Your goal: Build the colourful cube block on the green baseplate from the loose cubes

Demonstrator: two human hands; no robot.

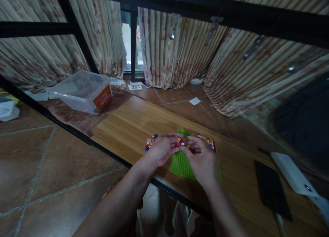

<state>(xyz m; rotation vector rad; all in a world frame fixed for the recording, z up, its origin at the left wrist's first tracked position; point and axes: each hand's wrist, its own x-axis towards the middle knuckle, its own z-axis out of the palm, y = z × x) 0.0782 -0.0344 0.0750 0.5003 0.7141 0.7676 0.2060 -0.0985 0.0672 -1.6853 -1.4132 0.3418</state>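
My left hand (164,148) is half closed, palm turned inward, with several small coloured toy bricks (180,142) in its fingers. Close by on the right, my right hand (204,158) has thumb and fingers curled together near those bricks; whatever its fingertips hold is too small to make out. Both hands are over a green studded baseplate (181,165). Rows of coloured bricks (208,140) line its far right corner, partly hidden by my right hand. Left of my left hand lies a loose pile of small bricks (149,142).
The wooden table (128,118) carries a black flat device (272,189) with a cable and a white object (293,173) on the right. A clear plastic bin (77,93) with an orange label stands beyond its left end. Black frame bars (77,38) cross the view before curtains (164,51).
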